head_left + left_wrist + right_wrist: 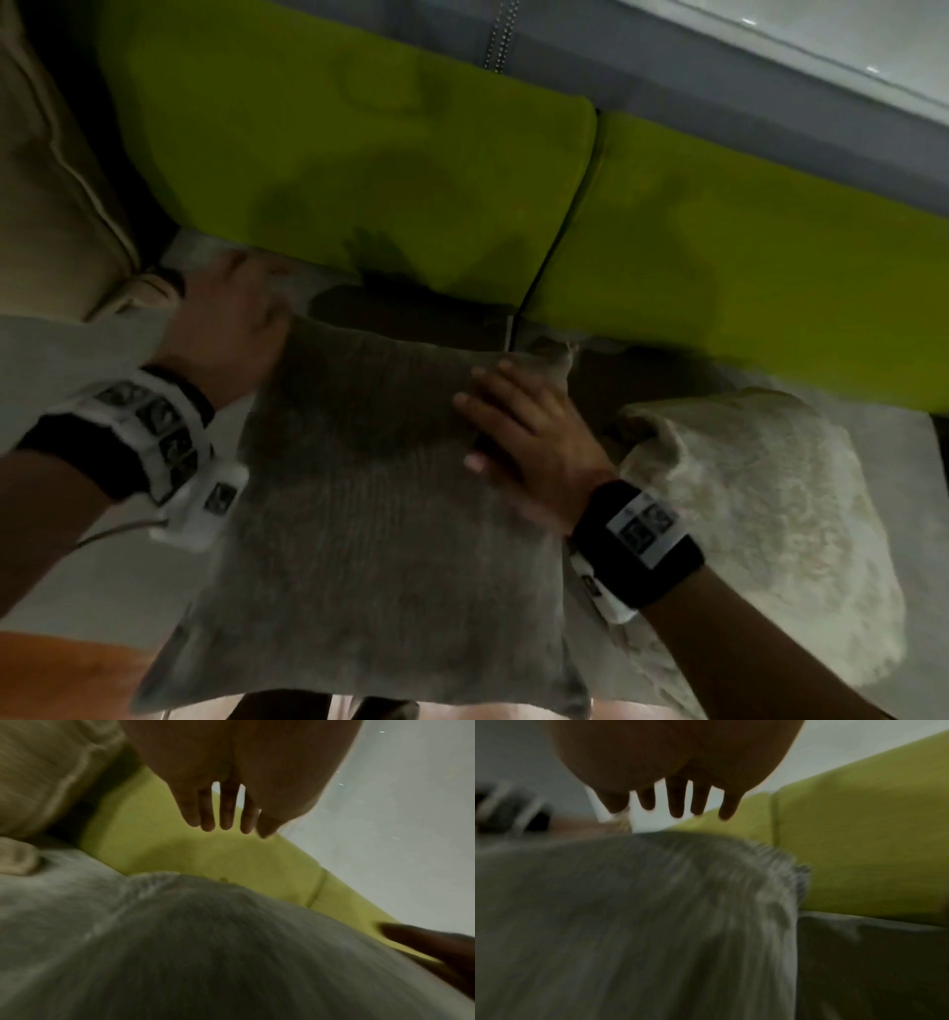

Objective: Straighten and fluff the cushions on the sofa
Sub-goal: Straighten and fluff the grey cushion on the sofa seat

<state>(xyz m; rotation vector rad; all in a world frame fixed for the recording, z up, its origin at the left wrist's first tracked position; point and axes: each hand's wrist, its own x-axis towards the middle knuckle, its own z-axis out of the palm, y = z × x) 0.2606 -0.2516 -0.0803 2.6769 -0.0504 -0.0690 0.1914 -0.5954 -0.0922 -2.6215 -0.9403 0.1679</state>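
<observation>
A grey square cushion [375, 514] lies flat on the sofa seat, in front of the green back cushions [359, 169]. My left hand [226, 318] hovers at its far left corner with fingers straight and spread; in the left wrist view the fingers [226, 815] hang above the grey cushion [205, 953] without touching it. My right hand [518, 426] is open over the cushion's far right part, its fingers [677, 801] straight and apart above the grey fabric [641, 923]. Blur hides whether the palm touches.
A cream fluffy cushion [760, 519] lies on the seat just right of the grey one. A beige cushion [51, 205] stands at the far left end. A grey sofa frame [719, 87] and pale wall run behind the green cushions. Orange floor [67, 673] shows at the lower left.
</observation>
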